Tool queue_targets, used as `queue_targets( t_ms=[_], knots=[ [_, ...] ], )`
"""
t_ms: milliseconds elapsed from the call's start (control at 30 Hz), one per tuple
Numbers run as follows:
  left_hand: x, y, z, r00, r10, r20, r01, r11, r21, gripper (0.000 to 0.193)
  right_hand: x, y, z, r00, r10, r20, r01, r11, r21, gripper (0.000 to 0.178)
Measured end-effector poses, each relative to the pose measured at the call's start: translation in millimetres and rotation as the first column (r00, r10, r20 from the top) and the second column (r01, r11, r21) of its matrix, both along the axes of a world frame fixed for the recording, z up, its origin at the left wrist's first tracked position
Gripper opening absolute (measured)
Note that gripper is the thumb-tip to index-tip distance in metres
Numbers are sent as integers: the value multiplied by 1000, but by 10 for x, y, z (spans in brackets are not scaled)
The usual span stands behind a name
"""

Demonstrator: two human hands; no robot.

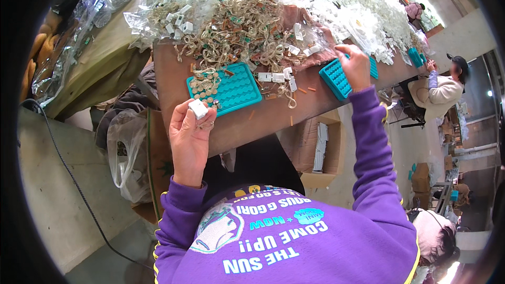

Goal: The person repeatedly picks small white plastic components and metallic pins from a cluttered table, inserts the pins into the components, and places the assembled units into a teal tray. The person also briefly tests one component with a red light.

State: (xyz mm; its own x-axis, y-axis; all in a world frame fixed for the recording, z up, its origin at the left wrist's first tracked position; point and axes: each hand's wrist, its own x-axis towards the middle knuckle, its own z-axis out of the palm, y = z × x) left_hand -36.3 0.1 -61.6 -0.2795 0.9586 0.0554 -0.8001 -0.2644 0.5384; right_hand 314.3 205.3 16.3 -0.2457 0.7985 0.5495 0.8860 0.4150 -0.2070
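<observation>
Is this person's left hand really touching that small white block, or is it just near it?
Touching: the head view shows the small white block held at the fingers of the left hand, with no gap between.

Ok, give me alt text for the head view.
A person's left hand holds up a small white block, and the right hand hovers by a teal tray. On the table are a second teal tray and a heap of pale cords.

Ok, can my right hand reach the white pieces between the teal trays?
Probably yes: your right hand is nearby, and only a low teal tray seems between it and the white pieces.
</observation>
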Motion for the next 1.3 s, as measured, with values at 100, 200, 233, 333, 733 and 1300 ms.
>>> queue_targets(
  t_ms=[100,200,233,333,733,1300],
  knots=[
    [-2,5,10,1000,-9,-1,9,1000,14,24,206,567,-48,969,-103,224,154,963,-221,18],
    [-2,3,18,1000,-8,16,8,1000,23,24,210,860,-236,907,-74,414,212,930,-300,19],
    [-2,5,18,1000,-17,16,17,999,37,24,211,904,-285,901,-70,428,214,930,-298,18],
    [-5,-12,23,999,-35,24,34,999,40,23,276,973,-291,947,-71,313,163,946,-279,14],
    [-7,-17,40,998,-53,33,52,998,30,24,333,941,-28,967,-89,-237,-68,810,-582,27],
    [-2,-15,40,998,-42,43,40,999,31,24,338,901,-21,823,-133,-552,-292,734,-613,16]
  ],
)
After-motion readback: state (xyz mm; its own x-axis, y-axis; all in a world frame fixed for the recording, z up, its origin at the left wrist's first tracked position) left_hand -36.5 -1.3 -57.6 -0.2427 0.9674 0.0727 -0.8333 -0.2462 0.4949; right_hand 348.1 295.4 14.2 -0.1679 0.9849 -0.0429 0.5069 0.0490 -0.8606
